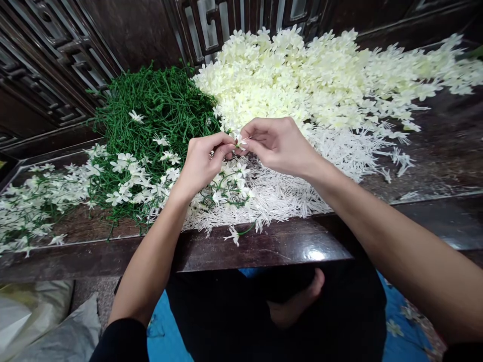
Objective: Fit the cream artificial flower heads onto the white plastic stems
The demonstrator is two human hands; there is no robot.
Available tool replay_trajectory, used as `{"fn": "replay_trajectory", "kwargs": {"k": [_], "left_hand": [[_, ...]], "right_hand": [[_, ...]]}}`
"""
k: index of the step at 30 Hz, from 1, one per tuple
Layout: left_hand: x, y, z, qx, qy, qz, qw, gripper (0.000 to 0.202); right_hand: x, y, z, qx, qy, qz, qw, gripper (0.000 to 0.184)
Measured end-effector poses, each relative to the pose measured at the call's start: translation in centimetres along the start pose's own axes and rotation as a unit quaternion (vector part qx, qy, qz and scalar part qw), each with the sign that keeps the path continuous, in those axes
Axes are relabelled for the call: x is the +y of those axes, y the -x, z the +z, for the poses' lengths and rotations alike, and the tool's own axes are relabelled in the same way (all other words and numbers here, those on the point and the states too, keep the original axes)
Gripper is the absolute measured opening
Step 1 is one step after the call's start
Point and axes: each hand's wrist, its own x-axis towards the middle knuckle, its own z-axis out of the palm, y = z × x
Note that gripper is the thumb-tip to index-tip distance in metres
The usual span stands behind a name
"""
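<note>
My left hand (206, 158) and my right hand (277, 143) meet at the middle, fingertips pinched close together. Between them is a small white artificial flower (239, 141), its petals showing among the fingertips; both hands grip it. Just below lie green stems with white flowers (234, 181), on a heap of thin white plastic pieces (294, 193). Behind my left hand rises a pile of bare green plastic stems (154, 105). Beyond my right hand spreads a large pile of cream-white petals (298, 75). What exactly each fingertip presses on is partly hidden.
The piles rest on a dark wooden bench (445, 151) with a carved lattice back (211, 25). More flowered stems (33, 211) lie at the left. One flower (233, 235) hangs over the front edge. Pale sacks (71, 327) stand on the floor at lower left.
</note>
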Motion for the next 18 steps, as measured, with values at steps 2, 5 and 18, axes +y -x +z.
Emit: {"fn": "replay_trajectory", "kwargs": {"k": [2, 5, 18], "left_hand": [[0.0, 0.01, -0.1, 0.002, 0.007, -0.006, 1.0, 0.018], [0.13, 0.03, -0.19, 0.006, 0.015, -0.007, 1.0, 0.017], [0.42, 0.15, 0.05, 0.002, 0.003, 0.0, 1.0, 0.018]], "right_hand": [[-0.05, 0.04, 0.02, 0.005, -0.007, -0.007, 1.0, 0.003], [-0.2, 0.07, 0.09, 0.012, 0.001, -0.004, 1.0, 0.003], [0.5, 0.07, 0.43, 0.025, 0.087, -0.063, 0.994, 0.009]]}}
